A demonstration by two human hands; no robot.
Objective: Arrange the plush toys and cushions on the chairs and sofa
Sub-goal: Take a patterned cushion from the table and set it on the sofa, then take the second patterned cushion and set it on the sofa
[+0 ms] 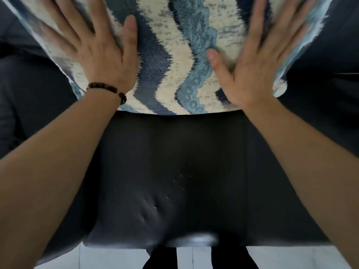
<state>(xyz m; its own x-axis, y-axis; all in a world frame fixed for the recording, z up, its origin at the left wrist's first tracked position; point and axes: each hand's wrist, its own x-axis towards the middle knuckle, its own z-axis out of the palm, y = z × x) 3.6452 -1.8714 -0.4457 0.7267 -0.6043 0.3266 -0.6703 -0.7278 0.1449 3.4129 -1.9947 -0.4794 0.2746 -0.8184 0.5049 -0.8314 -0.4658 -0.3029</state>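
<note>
The cushion (pixel 174 55) sits at the far end of the dark seat (pixel 174 162), with its lower edge on the seat. My left hand (pixel 93 45) and right hand (pixel 258 61) press flat against the cushion's face, fingers spread, gripping nothing. Bare seat runs from the cushion's lower edge toward me, ending at pale floor (pixel 108 257).

Cushion (pixel 174 55): wavy vertical stripes, navy, lt blue & cream, fuzzy weave; stands upright w/ bottom edge on dark seat (pixel 174 171), approx centred; back vs dark backrest (pixel 330 45); top edge out of view.
</note>
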